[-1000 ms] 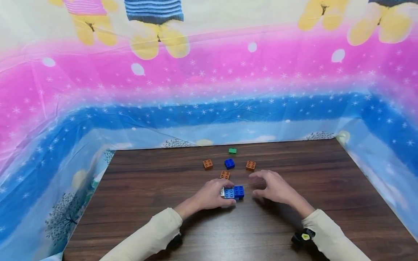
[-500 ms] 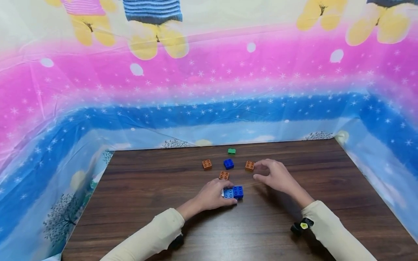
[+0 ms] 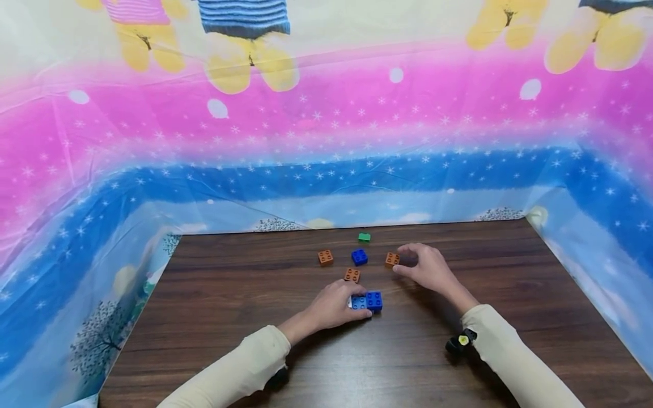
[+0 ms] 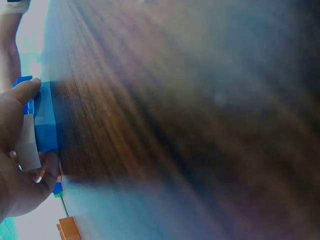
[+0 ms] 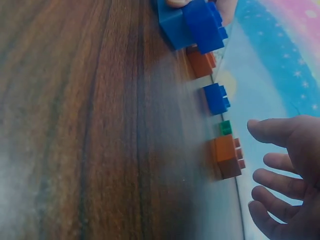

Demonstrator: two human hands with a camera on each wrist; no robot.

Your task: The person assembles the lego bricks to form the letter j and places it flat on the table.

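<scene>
My left hand [image 3: 331, 305] grips a small build of toy building bricks between thumb and fingers. In it, a light blue brick [image 4: 46, 117] lies at the bottom on the table, with a dark blue brick [image 3: 374, 301] on its right end. A white brick [image 4: 28, 142] shows at the left end, partly hidden by the hand. My right hand [image 3: 427, 266] is at an orange brick [image 3: 391, 259] on the right, thumb and index finger spread beside it. In the right wrist view, those fingers are apart and relaxed, with a gap to the orange brick.
On the wooden table [image 3: 229, 272] lie a second orange brick [image 3: 325, 258] at left, another orange brick [image 3: 352, 275] just beyond the left hand, a dark blue brick [image 3: 359, 256] and a small green brick [image 3: 364, 237]. A printed curtain [image 3: 326, 141] surrounds the table's back and sides.
My right hand has moved away from beside the build, forward to the right-hand orange brick. The left hand keeps its grip on the build in place.
</scene>
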